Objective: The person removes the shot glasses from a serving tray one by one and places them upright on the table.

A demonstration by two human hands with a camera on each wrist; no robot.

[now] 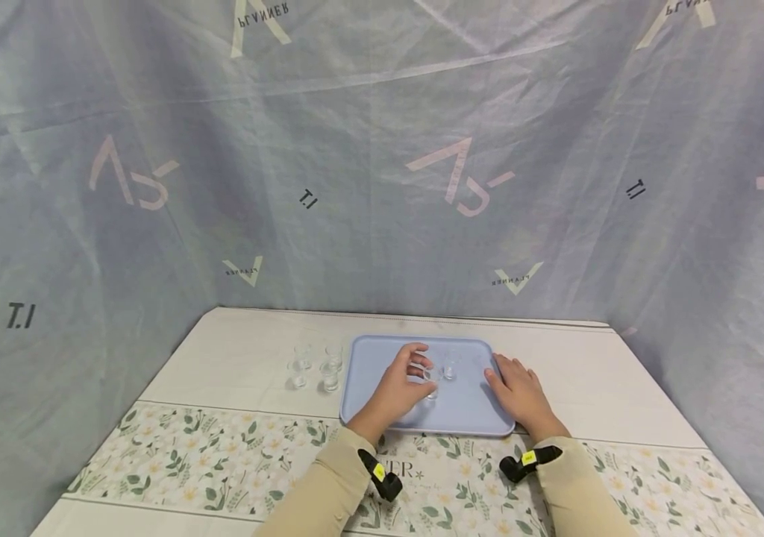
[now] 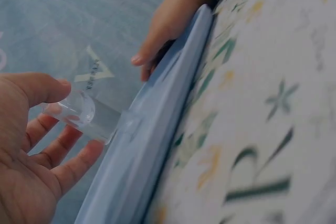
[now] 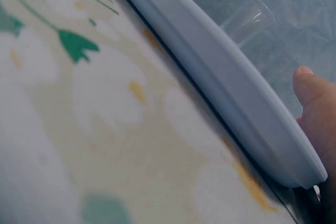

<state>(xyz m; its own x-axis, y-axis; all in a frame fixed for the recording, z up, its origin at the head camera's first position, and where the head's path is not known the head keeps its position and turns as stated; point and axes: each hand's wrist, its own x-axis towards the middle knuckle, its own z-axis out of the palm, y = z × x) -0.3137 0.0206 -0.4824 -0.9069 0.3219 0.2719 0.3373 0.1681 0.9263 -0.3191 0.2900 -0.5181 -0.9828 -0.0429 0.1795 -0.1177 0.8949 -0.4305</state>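
My left hand [image 1: 397, 389] pinches a small clear shot glass [image 1: 432, 391] over the blue tray [image 1: 469, 415]. In the left wrist view the thumb lies at one end of that glass [image 2: 102, 118], with the fingers spread around its side. A second clear glass [image 1: 449, 368] stands upright on the tray just behind. My right hand [image 1: 521, 391] rests at the tray's right edge, thumb over the rim and fingers extended; it holds no glass. The right wrist view shows a clear glass [image 3: 251, 18] rising past the tray wall [image 3: 220, 61], apart from the right thumb.
Several clear glasses [image 1: 298, 376] stand in a group on the white table [image 1: 234, 358], left of the tray. A floral strip [image 1: 221, 462] runs across the table in front. Grey-blue cloth [image 1: 368, 246] hangs behind and on both sides.
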